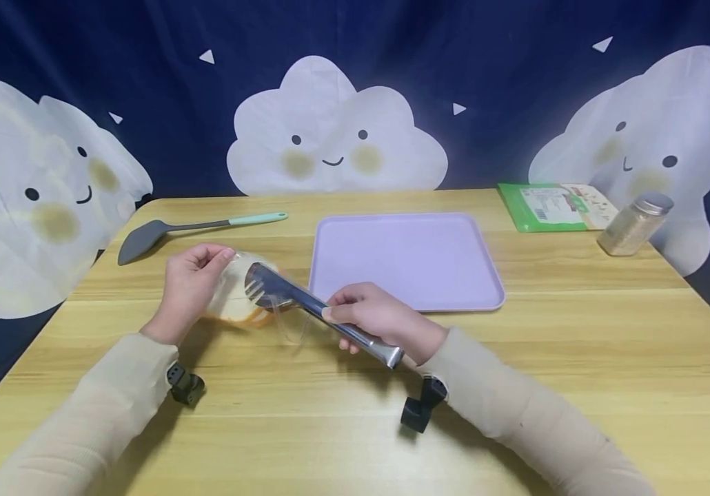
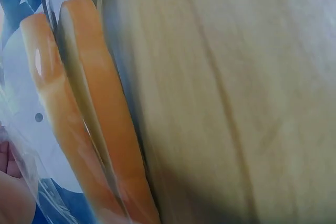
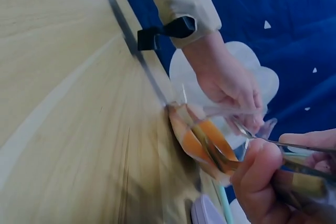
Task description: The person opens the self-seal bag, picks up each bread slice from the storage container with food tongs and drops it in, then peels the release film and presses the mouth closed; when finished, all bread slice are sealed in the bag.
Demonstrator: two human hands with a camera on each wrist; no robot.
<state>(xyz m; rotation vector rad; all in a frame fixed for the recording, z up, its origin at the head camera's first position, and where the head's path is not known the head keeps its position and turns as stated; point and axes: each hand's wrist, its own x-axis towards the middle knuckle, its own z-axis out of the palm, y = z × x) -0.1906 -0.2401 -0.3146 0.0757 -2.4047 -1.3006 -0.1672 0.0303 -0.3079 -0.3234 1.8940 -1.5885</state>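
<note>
My left hand (image 1: 190, 286) pinches the top edge of a clear plastic bag (image 1: 226, 279) holding slices of bread (image 1: 234, 306). Orange crusts of two slices (image 2: 107, 108) show side by side through the plastic in the left wrist view. Metal tongs (image 1: 311, 303) lie in my right hand (image 1: 380, 317), gripped around the middle, their slotted head at the bag's mouth. In the right wrist view one tong arm reaches in beside the bread (image 3: 202, 135); whether it clamps a slice, I cannot tell.
A purple tray (image 1: 404, 255) lies behind my right hand. Further left is a grey spatula (image 1: 147, 238) with a mint handle. At the back right are a green packet (image 1: 538, 207) and a glass jar (image 1: 631, 227) with a metal lid.
</note>
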